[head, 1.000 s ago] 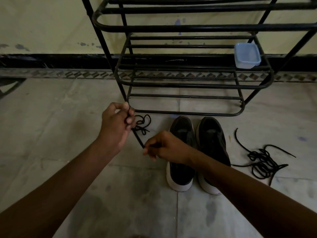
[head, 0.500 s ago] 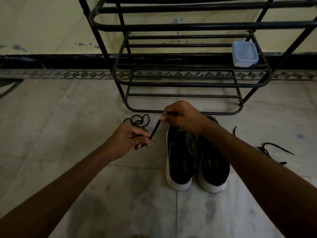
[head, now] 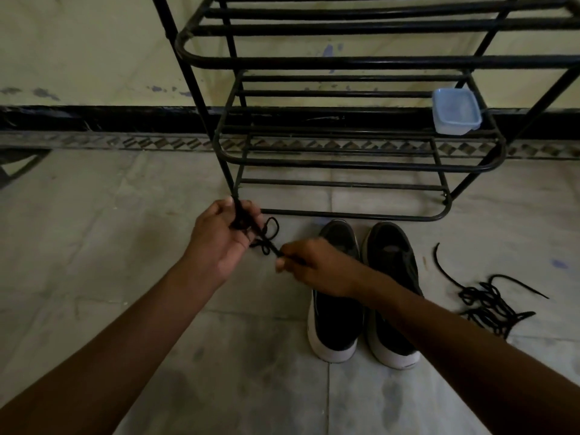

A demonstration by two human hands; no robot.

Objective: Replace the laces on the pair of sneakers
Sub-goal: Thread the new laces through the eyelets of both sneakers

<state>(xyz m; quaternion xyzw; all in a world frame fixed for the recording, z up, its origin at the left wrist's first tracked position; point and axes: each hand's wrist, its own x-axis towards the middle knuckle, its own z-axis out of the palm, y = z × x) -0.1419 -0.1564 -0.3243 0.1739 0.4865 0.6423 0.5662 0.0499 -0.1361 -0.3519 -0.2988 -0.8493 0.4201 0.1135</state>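
Two black sneakers with white soles stand side by side on the floor, the left sneaker (head: 337, 321) and the right sneaker (head: 392, 262), both without laces. My left hand (head: 219, 243) is raised left of them, closed around a bunch of black lace (head: 266, 238). My right hand (head: 314, 266) pinches the same lace a short way lower right, above the left sneaker. The lace runs taut between both hands, with small loops hanging beside it. A second black lace (head: 489, 304) lies tangled on the floor right of the sneakers.
A black metal shoe rack (head: 345, 164) stands against the wall just behind the sneakers. A pale blue plastic box (head: 455, 111) sits on its shelf at the right. The floor is grey tile; a dark skirting runs along the wall.
My left hand rose up and back toward the rack with the lace. My right hand came down from above the sneakers' toes to a spot lower left, still pinching the lace.
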